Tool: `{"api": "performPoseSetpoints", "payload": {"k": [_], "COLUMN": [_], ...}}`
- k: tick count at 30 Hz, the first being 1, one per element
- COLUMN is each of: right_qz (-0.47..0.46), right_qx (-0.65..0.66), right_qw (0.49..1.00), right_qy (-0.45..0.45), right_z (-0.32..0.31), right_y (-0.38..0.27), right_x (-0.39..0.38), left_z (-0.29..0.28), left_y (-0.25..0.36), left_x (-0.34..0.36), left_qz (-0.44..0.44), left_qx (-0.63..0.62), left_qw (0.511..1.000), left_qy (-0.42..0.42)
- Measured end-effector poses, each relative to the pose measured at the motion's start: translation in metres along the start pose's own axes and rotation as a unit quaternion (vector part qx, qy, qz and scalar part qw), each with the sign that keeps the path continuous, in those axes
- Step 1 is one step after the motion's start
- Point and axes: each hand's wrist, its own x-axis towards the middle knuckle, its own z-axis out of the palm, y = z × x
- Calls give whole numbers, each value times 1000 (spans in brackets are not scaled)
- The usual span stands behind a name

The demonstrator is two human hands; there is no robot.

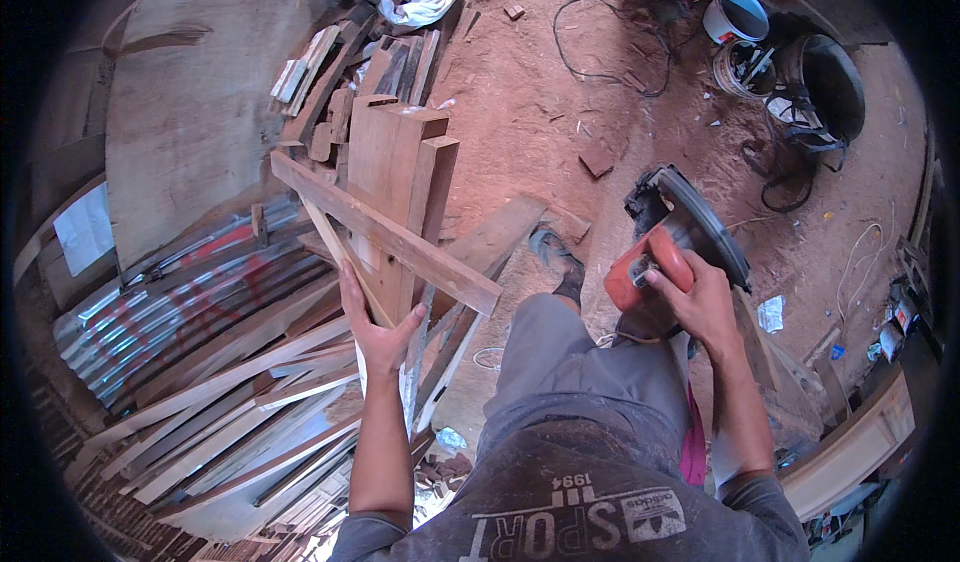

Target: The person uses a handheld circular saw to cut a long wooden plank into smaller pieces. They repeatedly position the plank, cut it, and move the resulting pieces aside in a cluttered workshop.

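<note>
In my right hand (pixel 703 300) is the orange-red handle of a power saw (pixel 630 270), which looks like a circular saw. Its dark base plate (pixel 705 224) faces up and away, beside my right thigh. My left hand (pixel 382 337) grips a light, narrow wooden board (pixel 328 230), thumb on one side and fingers on the other. Across that board's far part slants another wooden piece (pixel 395 234), its near end close to my left knee. Behind both, several thicker planks (pixel 378 147) stand close together. How the pieces join is hard to make out.
Long timber strips (pixel 235 422) are heaped at the left, by corrugated metal sheets (pixel 150 312) and a plywood sheet (pixel 190 112). Buckets (pixel 737 17), a dark drum (pixel 835 87) and a black cable (pixel 600 2) lie far right. A brick piece (pixel 596 159) rests on the dirt floor.
</note>
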Motion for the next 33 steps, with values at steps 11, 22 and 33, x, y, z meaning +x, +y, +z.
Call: {"api": "performPoseSetpoints", "payload": {"k": [11,22,33], "right_qz": [-10,-114,-324], "right_qx": [-18,28,-72], "right_qw": [1000,992,943], "right_qy": [10,47,34], "right_z": [-6,-59,-35], "right_y": [-18,-133,-266], "right_x": [-14,-103,-124], "left_z": [2,7,-6], "left_y": [4,-1,33], "left_x": [2,-1,1], "left_qz": [-4,-26,-105], "left_qx": [52,87,87], "left_qw": [999,995,991], "left_qy": [8,29,17]}}
